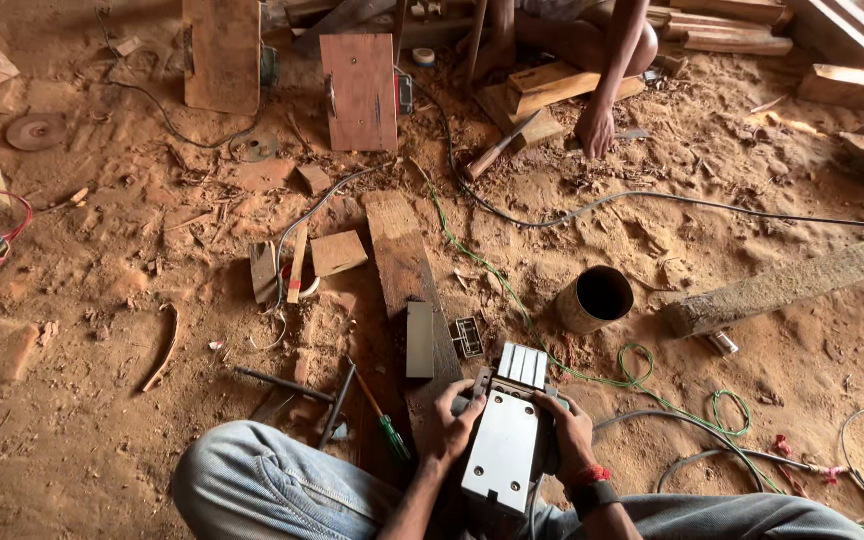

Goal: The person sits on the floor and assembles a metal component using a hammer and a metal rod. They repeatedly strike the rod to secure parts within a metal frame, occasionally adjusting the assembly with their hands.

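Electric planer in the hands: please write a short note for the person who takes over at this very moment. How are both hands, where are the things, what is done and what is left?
Left hand: grips the left side of the electric planer.
Right hand: grips its right side.
The planer is turned with its metal base up, held over the lap.
Things: wooden plank lies on the sawdust floor ahead, a small metal block on it. Green-handled screwdriver lies left of the left hand. Metal can stands to the right.
Done: planer is in both hands, base exposed.
Left: cannot tell from this view; the plank shows no fresh work.

Co-worker [592, 60] above the waist, cut off
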